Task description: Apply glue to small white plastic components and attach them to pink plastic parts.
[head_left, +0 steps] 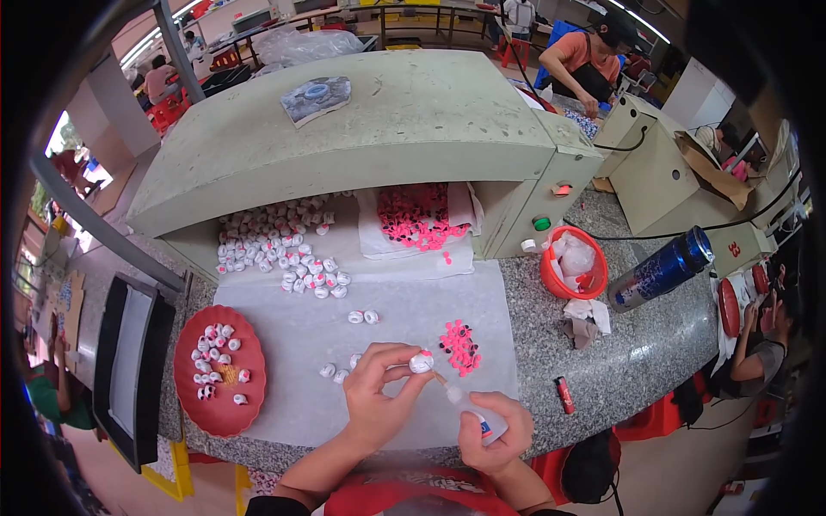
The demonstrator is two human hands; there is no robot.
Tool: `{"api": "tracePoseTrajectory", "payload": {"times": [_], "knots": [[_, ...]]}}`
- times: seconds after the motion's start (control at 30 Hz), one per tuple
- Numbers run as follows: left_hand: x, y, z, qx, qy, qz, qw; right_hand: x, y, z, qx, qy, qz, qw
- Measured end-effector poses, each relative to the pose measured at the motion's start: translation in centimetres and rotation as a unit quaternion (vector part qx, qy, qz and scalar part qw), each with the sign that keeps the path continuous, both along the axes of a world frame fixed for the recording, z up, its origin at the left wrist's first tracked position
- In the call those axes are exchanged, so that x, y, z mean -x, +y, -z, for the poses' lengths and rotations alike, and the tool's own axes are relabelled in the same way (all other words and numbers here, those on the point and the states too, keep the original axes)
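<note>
Well, the little white ball (421,363) is above the desk (632,365), near its front edge, pinched in the left hand (376,397). It looks light, hard and maybe slippery, so hold its sides. The right hand (503,437) curls around a bottle (473,414), tip near the ball.

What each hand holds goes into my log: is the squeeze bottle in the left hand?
No, the right hand grips the squeeze bottle, while the left hand holds a small white ball.
</note>
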State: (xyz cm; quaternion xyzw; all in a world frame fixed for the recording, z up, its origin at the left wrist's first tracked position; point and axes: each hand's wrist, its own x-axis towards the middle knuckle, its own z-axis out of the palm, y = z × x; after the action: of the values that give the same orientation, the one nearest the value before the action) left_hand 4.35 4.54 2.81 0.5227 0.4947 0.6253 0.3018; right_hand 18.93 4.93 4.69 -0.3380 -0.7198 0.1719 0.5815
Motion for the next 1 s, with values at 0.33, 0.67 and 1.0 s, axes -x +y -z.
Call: {"api": "tracePoseTrajectory", "payload": {"times": [0.33,0.67,1.0], "knots": [[0.3,-0.2,0.0,0.001,0.023,-0.003,1.0,-0.2,-1.0,-0.4,0.07,-0.019,-0.015,0.997],[0.3,-0.1,0.3,0.015,-0.04,0.014,0.999,-0.7,0.0,-0.9,0.055,-0.017,-0.024,0.998],[1.1,-0.1,-0.2,0.138,-0.24,0.103,0.955,-0.8,0.1,-0.9,0.046,-0.008,-0.018,0.999]]}}
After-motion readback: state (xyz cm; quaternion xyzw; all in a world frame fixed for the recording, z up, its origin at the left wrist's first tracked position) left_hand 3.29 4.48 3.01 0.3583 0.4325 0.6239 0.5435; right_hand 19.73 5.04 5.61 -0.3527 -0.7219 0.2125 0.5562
